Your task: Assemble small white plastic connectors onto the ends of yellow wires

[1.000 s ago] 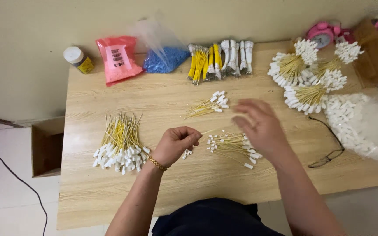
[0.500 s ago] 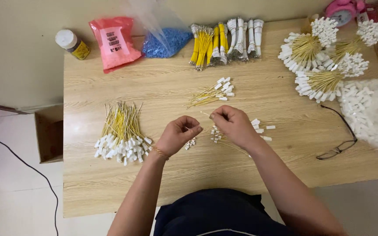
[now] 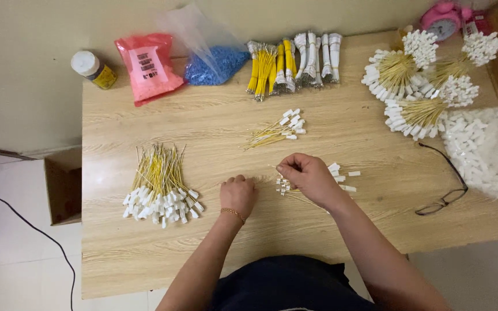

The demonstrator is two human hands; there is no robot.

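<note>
Head view: tabletop (image 3: pixel 341 230).
Right hand (image 3: pixel 309 178): pinching wires (image 3: pixel 286 185).
Left hand (image 3: pixel 237 196): fisted, contents unclear, right of bundle (image 3: pixel 159 187).

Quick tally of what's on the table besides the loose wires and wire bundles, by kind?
Plastic bags, one red, one clear with blue bits, one clear with white parts: 3
Jar with white lid: 1
Eyeglasses: 1
Pink alarm clock: 1
Total: 6
</note>
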